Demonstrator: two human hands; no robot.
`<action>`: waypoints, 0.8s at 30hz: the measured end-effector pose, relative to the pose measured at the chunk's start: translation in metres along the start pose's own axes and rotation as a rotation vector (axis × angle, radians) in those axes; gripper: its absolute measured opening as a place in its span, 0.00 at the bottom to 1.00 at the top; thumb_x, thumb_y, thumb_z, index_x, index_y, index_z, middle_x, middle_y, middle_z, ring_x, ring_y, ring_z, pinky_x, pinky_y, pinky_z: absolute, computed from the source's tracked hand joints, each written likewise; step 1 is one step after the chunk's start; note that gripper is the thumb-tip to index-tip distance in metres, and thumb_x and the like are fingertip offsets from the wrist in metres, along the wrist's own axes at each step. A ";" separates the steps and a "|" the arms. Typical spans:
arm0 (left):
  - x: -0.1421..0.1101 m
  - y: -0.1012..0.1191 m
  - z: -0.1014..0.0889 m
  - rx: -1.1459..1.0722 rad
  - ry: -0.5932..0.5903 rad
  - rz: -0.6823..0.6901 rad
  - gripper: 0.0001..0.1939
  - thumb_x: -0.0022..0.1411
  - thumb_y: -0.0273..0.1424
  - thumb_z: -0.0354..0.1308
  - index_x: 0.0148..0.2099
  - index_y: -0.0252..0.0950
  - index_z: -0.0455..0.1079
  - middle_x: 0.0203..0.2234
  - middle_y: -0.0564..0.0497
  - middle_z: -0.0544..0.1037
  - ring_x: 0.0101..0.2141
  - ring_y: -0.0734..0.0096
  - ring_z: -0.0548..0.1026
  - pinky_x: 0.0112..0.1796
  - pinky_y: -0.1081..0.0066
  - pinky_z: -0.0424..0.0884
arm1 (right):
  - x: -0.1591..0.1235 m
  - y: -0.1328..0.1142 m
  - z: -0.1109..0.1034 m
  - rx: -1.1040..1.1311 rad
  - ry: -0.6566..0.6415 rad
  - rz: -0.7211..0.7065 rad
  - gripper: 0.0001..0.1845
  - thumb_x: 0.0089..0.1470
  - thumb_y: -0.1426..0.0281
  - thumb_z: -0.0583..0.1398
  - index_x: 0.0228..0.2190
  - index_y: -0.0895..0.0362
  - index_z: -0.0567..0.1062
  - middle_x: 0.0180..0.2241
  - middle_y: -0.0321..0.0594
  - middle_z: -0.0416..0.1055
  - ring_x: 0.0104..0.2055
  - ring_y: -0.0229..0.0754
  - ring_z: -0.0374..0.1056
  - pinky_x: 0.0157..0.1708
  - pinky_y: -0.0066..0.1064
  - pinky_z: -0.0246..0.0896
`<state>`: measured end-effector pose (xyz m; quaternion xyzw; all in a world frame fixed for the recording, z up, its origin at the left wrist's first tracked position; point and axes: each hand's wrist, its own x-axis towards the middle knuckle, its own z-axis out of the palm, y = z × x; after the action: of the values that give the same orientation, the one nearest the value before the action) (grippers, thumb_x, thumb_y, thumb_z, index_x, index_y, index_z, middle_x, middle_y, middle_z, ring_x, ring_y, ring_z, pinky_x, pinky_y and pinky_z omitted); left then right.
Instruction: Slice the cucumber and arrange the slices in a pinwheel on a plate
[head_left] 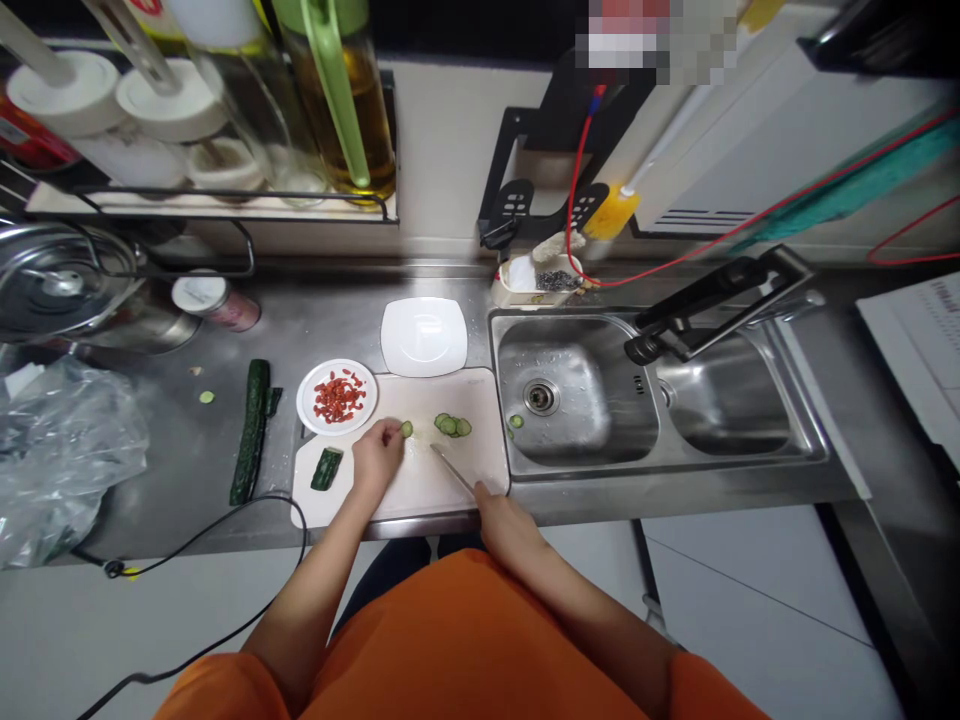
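My left hand is closed on a short cucumber piece, its pale cut end facing right above the cutting board. In my right hand is a knife, its blade pointing up and left, a little apart from that piece. Several cucumber slices lie overlapping on the board beyond the knife tip. Near the board's left side rests a dark green cucumber chunk. A white plate of small red pieces overlaps the board's upper left corner.
A square white plate stands behind the board. To the right is a steel double sink with cucumber slices at its left wall. A whole cucumber, a plastic bag and a black cable lie left.
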<state>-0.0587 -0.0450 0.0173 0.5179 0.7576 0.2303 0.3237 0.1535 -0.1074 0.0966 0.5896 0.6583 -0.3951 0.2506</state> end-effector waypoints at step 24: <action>-0.003 -0.019 -0.017 0.432 0.132 0.087 0.13 0.60 0.34 0.49 0.42 0.39 0.74 0.36 0.46 0.75 0.35 0.63 0.72 0.34 0.67 0.65 | 0.001 0.001 0.000 -0.015 -0.005 0.001 0.30 0.50 0.84 0.47 0.55 0.62 0.58 0.38 0.53 0.73 0.45 0.51 0.69 0.38 0.34 0.60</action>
<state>-0.0821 -0.0546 0.0170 0.5912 0.7858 0.1098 0.1447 0.1541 -0.1072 0.0960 0.5869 0.6604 -0.3917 0.2568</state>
